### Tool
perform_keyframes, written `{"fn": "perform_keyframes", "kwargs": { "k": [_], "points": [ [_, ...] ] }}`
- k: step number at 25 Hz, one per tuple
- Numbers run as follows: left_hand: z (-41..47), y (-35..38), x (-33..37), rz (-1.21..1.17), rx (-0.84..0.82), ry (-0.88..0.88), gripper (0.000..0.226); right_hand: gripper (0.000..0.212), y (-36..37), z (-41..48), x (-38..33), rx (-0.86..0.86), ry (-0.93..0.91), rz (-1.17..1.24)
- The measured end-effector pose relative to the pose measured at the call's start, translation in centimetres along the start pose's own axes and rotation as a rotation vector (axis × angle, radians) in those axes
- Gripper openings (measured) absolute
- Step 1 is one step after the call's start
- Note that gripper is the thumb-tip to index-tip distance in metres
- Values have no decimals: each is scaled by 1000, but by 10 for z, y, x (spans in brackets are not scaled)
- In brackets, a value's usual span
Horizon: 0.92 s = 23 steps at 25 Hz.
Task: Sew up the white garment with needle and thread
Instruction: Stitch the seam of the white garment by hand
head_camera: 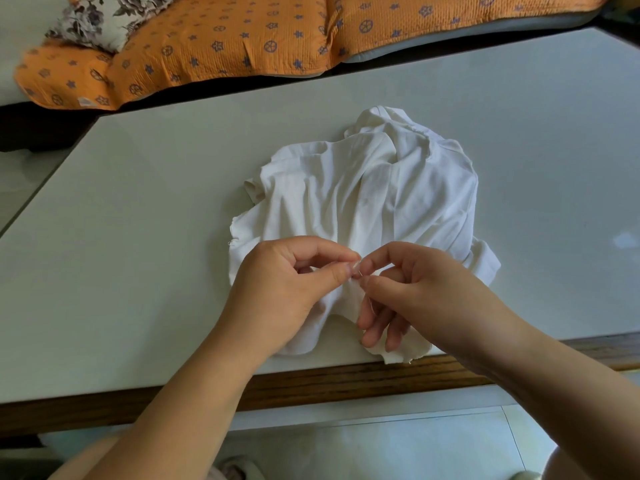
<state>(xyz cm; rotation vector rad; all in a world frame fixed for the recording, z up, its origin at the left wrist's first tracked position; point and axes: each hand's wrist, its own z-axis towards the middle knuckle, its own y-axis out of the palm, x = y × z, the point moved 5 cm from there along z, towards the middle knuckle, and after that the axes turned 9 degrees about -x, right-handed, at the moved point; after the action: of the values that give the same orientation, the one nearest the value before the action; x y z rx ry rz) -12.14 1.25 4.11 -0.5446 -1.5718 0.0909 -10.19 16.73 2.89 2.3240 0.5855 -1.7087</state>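
Observation:
A crumpled white garment (363, 195) lies on the white table (145, 209), its near hem reaching the table's front edge. My left hand (287, 289) rests on the garment and pinches a small fold of its fabric between thumb and forefinger. Opposite it, my right hand (412, 289) pinches a thin needle (359, 269) at the same spot, fingertips nearly touching the left hand's. A faint thread (370, 303) hangs below my right thumb. The needle's tip is hidden between the fingers.
The table has a brown wooden front edge (311, 386). Behind the table lies an orange patterned quilt (214, 39) with a floral pillow (100, 19) on a sofa. Pale floor tiles (381, 445) show below.

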Motion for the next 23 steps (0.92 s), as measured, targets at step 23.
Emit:
{"fn": "perform_keyframes", "kwargs": {
  "k": [23],
  "points": [
    [3,7,1,110,59,110,18,15,-4,2,-1,151,-136,68]
  ]
}}
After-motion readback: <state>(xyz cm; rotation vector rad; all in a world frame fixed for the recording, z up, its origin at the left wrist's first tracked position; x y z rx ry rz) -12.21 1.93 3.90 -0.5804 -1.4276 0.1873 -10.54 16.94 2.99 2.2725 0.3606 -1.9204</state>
